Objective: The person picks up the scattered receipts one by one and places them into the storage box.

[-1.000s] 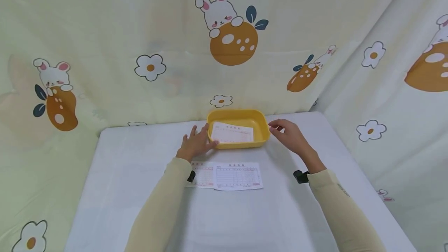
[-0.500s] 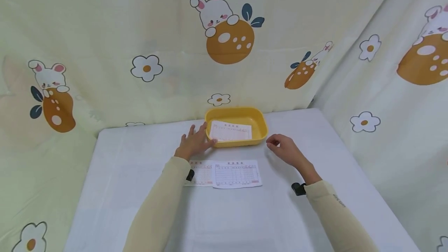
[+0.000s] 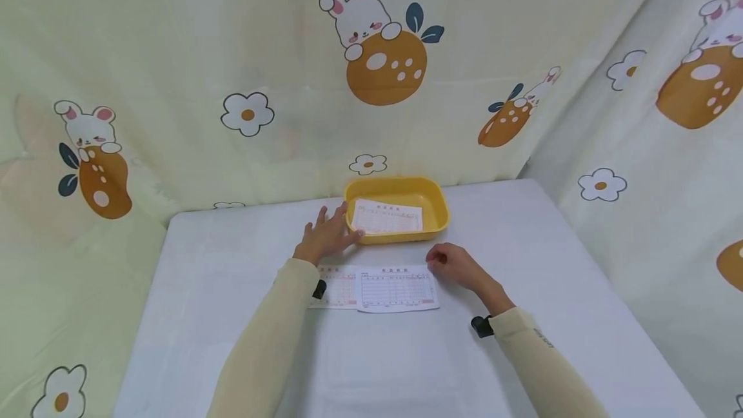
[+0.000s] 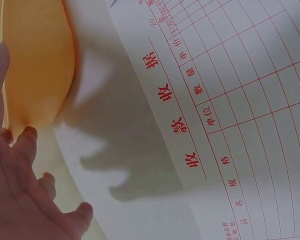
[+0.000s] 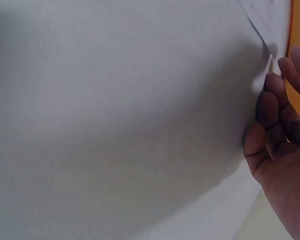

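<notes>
A yellow plastic basin [image 3: 400, 237] stands at the back of the table with a printed receipt slip [image 3: 387, 217] inside. My left hand [image 3: 327, 237] is at its left end, fingers spread, thumb on the near rim. In the left wrist view, the fingers [image 4: 27, 142] lie against the basin's wall [image 4: 40, 65]. Two receipts lie in front: a red-printed one [image 3: 338, 289], and a blue-lined one [image 3: 396, 290] overlapping it. My right hand [image 3: 458, 266] is bent at the blue-lined receipt's upper right corner [image 5: 262, 22], thumb and forefinger slightly apart around it.
A white cloth covers the table [image 3: 383, 366]. Behind it hangs a curtain [image 3: 174, 115] printed with rabbits and flowers, and another curtain side borders the right edge. A dark camera strap mount [image 3: 482, 326] sits under the right wrist.
My right hand has come from the basin's right rim toward me and left, down to the corner of the blue-lined receipt. The left hand has stayed on the basin.
</notes>
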Motion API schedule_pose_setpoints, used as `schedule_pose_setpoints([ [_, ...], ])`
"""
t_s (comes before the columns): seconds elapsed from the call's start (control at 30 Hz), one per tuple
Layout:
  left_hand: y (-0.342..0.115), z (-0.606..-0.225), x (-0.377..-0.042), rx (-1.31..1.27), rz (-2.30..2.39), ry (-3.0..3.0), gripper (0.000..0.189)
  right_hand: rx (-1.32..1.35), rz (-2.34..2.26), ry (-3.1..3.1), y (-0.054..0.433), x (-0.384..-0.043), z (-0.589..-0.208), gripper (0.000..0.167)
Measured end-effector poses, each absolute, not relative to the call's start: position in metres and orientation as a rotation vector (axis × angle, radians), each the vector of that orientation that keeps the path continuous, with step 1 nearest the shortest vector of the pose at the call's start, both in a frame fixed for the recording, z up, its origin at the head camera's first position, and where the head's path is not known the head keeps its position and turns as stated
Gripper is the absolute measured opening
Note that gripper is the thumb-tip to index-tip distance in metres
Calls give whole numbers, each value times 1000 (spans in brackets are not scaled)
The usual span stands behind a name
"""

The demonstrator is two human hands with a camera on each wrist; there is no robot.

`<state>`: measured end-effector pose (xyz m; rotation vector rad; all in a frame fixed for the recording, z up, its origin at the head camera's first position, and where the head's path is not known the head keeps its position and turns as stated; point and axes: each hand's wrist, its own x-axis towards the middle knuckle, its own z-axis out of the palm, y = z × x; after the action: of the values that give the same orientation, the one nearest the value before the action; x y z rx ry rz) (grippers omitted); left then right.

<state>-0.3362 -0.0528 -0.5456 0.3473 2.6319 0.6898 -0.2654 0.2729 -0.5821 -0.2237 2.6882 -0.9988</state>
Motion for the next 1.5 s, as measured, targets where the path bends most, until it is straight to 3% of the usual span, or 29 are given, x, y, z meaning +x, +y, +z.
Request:
schedule_pose_setpoints([
  [0.53,-51,-566,-350,326,730,2610,100,-192,-954,2700,266,-264,-592,5],
  [0.77,-49,-547,-339,327,712,2613,94,-112,-1011,2658,268,-259,-590,5],
  [1.5,-51,-545,-336,336,712,2635,94,-215,-1072,2759,287,-242,-553,4],
])
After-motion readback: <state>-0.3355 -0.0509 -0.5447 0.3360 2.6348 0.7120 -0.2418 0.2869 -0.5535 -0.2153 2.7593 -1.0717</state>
